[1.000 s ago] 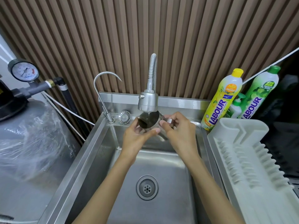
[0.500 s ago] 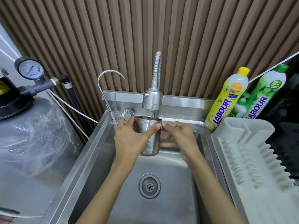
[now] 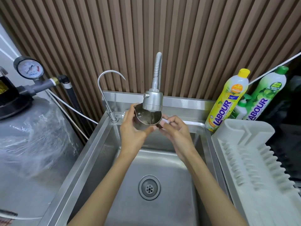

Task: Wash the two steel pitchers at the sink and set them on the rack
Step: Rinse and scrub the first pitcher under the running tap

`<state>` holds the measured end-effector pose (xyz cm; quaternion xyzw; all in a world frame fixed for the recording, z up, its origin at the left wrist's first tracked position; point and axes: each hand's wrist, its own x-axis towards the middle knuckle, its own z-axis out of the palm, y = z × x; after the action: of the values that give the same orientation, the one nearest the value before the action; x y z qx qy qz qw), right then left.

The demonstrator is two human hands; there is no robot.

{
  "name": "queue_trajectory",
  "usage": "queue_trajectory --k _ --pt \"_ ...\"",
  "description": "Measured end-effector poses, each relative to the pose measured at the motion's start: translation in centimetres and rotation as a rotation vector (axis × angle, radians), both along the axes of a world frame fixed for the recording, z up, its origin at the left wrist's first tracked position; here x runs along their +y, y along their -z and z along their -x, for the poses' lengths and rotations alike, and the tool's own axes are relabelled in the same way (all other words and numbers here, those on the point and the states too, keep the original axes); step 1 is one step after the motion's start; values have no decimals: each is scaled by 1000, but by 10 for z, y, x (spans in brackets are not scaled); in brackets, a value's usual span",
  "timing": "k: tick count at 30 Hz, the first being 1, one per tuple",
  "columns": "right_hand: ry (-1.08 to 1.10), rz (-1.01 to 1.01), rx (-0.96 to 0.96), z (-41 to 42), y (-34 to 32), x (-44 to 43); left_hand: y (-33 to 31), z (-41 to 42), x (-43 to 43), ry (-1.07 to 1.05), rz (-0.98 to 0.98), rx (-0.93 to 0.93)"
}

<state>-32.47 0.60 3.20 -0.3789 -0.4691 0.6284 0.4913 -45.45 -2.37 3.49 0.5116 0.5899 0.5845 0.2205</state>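
Now the steel pitcher (image 3: 147,119) is raised and tipped, mouth toward the camera, directly under the faucet head (image 3: 152,100); half a second ago it stood upright. Left hand (image 3: 132,132) wraps its body, right hand (image 3: 175,132) pinches the handle.

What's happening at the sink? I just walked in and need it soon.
A person is rinsing a steel pitcher under the pull-down faucet. The left hand cups its body, tilted with the mouth toward the camera; the right hand grips the handle side. The white dish rack holds nothing, and no second pitcher shows.

Shiny steel pitcher (image 3: 147,118), sink (image 3: 97,154)
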Motion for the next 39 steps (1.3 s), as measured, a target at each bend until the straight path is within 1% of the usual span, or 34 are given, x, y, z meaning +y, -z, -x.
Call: queue_trajectory --k 1,2,3,6,8,10,11,12,14,15,16,17,18,19,21,23,26,27,28,29,31,32,34,36,37,39 --pt "-50 46 85 1 4 1 -2 2 -1 -48 -18 95" --pt "-83 83 128 3 9 0 -4 2 -4 -96 -21 173" --pt "-99 109 130 4 11 -2 -5 4 -6 -143 -4 239" --pt "-79 152 63 2 5 -10 -8 4 -14 -254 73 372" --pt "-43 177 -4 -1 -6 -14 -8 3 -18 -269 197 353" --pt "22 162 -153 -6 -20 -16 -8 1 -21 -232 309 266" --pt "67 122 -267 -8 -26 -16 -5 0 -20 -182 340 176" --pt "120 52 -410 -9 -33 -16 -4 0 -20 -116 365 47" --pt "205 -168 -769 -10 -43 -17 -1 -1 -21 80 419 -255" --pt "213 -275 -935 -9 -48 -19 5 -2 -21 180 442 -379" --pt "212 -354 -1042 -8 -50 -22 10 -3 -21 257 451 -463" --pt "212 -401 -1081 -7 -50 -24 14 -5 -20 305 436 -513" --pt "210 -425 -1069 -6 -48 -24 17 -7 -19 317 401 -519" --pt "217 -425 -1008 -6 -45 -23 18 -9 -16 307 351 -518" --pt "213 -339 -742 -6 -36 -15 16 -13 -8 217 243 -501" --pt "132 -208 -419 -3 -25 -7 7 -13 -4 97 148 -427" --pt "-18 -25 -15 3 -6 0 -3 -6 -1 -20 8 -132" --pt "-53 33 81 4 0 2 -5 -3 -2 -55 -12 -21" --pt "-83 77 135 5 5 3 -7 0 -4 -90 -2 75" --pt "-106 106 135 5 8 2 -10 1 -6 -132 25 165" --pt "-132 127 70 5 8 -2 -14 2 -12 -226 81 327" --pt "-130 138 36 4 6 -5 -13 3 -14 -254 129 372" --pt "-98 165 -38 1 -1 -7 -10 4 -16 -261 271 379" --pt "-24 147 -193 -2 -12 -7 -1 6 -16 -200 372 284" --pt "32 97 -321 -4 -18 -7 3 9 -14 -136 401 192" --pt "151 -87 -650 -4 -25 -6 8 16 -9 67 471 -47"
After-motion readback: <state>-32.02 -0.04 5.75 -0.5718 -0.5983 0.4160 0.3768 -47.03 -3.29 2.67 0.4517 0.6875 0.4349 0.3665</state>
